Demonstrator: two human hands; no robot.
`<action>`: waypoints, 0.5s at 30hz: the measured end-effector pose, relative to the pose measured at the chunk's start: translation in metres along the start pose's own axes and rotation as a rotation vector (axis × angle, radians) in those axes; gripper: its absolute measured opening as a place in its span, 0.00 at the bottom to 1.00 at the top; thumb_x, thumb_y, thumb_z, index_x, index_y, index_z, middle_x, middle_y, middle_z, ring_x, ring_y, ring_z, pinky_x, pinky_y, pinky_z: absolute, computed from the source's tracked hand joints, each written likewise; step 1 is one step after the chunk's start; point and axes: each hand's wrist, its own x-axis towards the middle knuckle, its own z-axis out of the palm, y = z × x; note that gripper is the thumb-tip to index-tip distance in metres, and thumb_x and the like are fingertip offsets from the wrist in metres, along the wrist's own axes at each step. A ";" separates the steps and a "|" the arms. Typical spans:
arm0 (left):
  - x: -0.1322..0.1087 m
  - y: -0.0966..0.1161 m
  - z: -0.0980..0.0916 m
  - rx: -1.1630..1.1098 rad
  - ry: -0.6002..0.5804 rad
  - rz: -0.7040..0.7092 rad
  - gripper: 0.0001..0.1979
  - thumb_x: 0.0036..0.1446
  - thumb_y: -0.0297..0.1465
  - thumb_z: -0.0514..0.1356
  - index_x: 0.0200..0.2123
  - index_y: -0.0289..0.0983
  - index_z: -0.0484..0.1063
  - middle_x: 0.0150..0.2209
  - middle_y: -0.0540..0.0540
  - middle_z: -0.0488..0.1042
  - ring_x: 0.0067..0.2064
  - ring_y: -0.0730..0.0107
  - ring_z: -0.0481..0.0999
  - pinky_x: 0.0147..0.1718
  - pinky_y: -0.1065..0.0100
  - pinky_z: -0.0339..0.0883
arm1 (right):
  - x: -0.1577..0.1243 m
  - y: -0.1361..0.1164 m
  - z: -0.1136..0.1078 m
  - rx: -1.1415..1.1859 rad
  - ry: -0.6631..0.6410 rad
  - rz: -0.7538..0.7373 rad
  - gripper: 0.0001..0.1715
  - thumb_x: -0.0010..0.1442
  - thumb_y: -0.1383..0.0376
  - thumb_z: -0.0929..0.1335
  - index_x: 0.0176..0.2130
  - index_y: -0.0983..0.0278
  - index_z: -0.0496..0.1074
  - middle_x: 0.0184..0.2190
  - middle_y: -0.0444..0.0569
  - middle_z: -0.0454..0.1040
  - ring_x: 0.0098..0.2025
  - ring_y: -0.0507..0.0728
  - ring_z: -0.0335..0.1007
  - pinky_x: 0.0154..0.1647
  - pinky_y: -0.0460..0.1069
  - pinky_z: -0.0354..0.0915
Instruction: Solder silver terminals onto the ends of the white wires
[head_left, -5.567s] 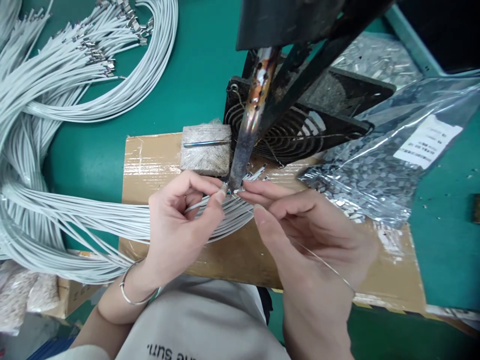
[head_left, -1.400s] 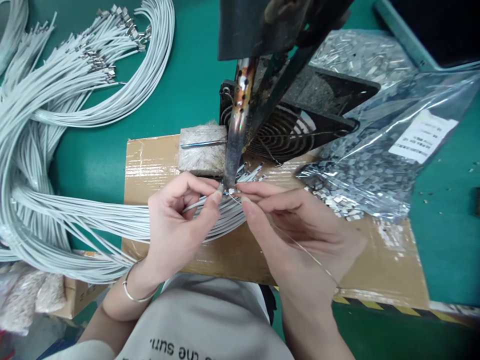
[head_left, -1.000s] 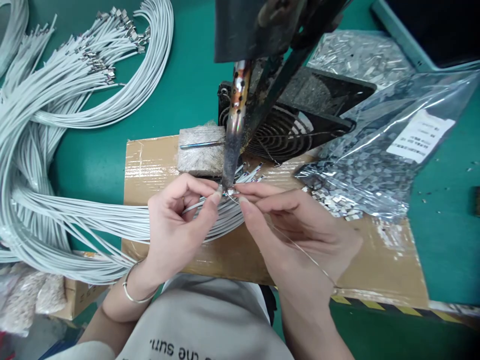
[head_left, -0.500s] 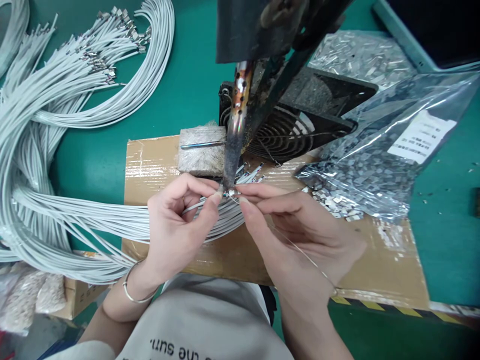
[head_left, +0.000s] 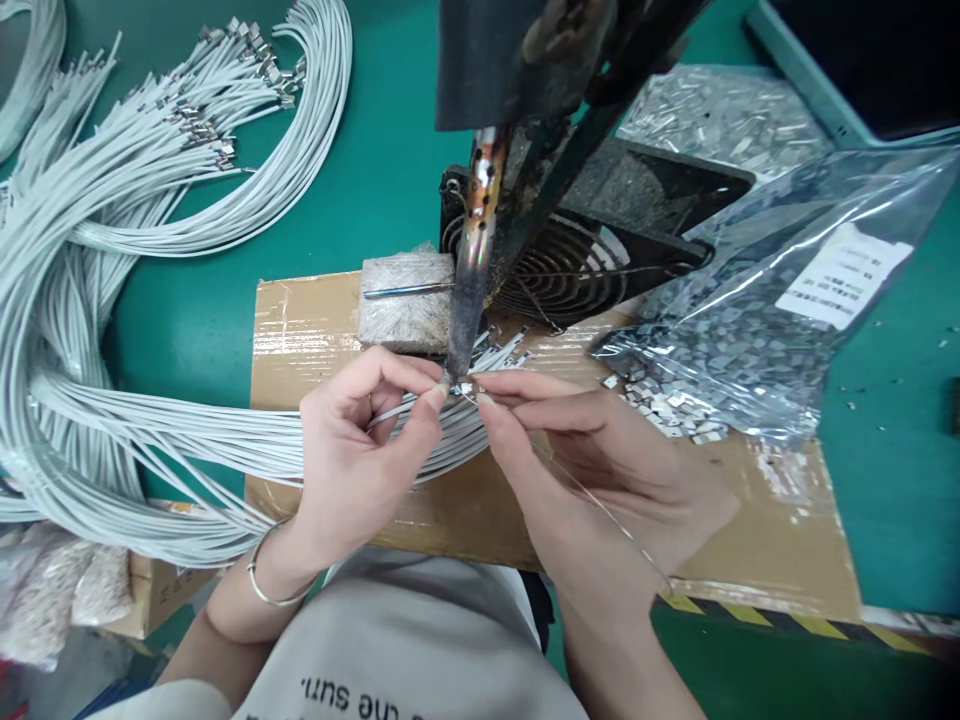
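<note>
My left hand [head_left: 352,450] pinches the end of a white wire [head_left: 397,410] and holds it at the tip of a fixed soldering iron [head_left: 469,300]. My right hand [head_left: 600,460] pinches a small metal terminal [head_left: 465,386] against that tip from the other side. A thin solder wire [head_left: 600,505] runs back over my right palm. Both pinches meet just below the iron's tip, over a taped cardboard pad [head_left: 315,320]. More white wires [head_left: 150,440] fan out leftward under my left hand.
A grey cleaning block [head_left: 405,300] with a metal pin sits behind my left hand. A black fan [head_left: 600,250] stands behind the iron. A clear bag of metal terminals [head_left: 750,330] lies at right. Looped white wires with terminals [head_left: 187,130] cover the green table at left.
Nothing much has changed; both hands hold their pinches at the iron's tip, with only slight camera shifts.
</note>
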 end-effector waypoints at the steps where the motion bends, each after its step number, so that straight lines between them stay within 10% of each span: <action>1: 0.000 0.000 0.000 0.000 -0.001 0.003 0.07 0.56 0.22 0.69 0.28 0.38 0.78 0.34 0.46 0.83 0.28 0.74 0.72 0.18 0.71 0.52 | 0.000 0.000 0.000 -0.001 0.004 -0.005 0.12 0.60 0.76 0.76 0.35 0.59 0.80 0.40 0.43 0.87 0.40 0.55 0.85 0.43 0.50 0.79; 15: -0.002 -0.002 -0.002 -0.006 -0.006 0.018 0.08 0.58 0.23 0.69 0.28 0.38 0.78 0.34 0.46 0.83 0.26 0.76 0.69 0.18 0.70 0.50 | -0.001 0.002 0.000 -0.036 -0.018 -0.038 0.11 0.61 0.75 0.75 0.37 0.57 0.80 0.40 0.44 0.87 0.41 0.57 0.85 0.45 0.54 0.78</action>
